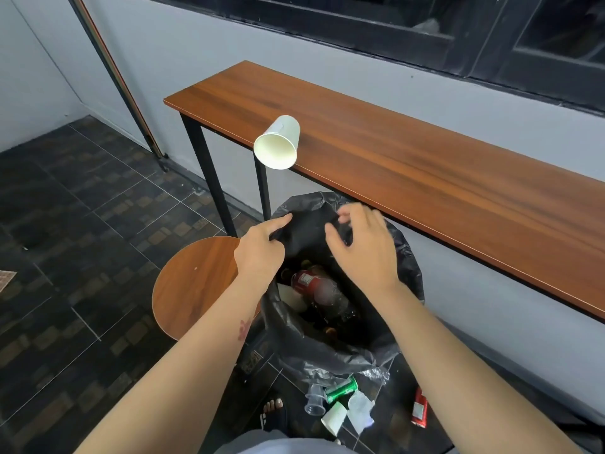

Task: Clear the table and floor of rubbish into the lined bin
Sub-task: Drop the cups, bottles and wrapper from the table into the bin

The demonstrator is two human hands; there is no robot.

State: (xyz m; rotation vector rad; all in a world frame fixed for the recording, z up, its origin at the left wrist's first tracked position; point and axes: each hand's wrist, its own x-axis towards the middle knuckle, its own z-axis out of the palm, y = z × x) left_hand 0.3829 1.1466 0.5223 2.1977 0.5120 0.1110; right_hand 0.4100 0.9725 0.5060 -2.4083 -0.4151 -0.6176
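Observation:
A white paper cup (pixel 278 144) lies on its side at the front edge of the long wooden table (pixel 425 165), mouth toward me. Below it stands the bin with a black liner (pixel 327 348), holding a red-labelled bottle (pixel 311 283) and other rubbish. My left hand (pixel 260 250) pinches the liner at its left rim. My right hand (pixel 363 247) hovers over the far rim with fingers spread, holding nothing. On the floor in front of the bin lie a green can (pixel 342 389), clear plastic cups (pixel 315 404), a white paper cup (pixel 334 417), crumpled plastic (pixel 360 409) and a red can (pixel 420 409).
A round wooden stool (pixel 193 286) stands just left of the bin, touching my left forearm's line. My sandalled foot (pixel 273 411) is beside the floor rubbish. Dark tiled floor (pixel 82 224) spreads to the left; a grey wall and dark window run behind the table.

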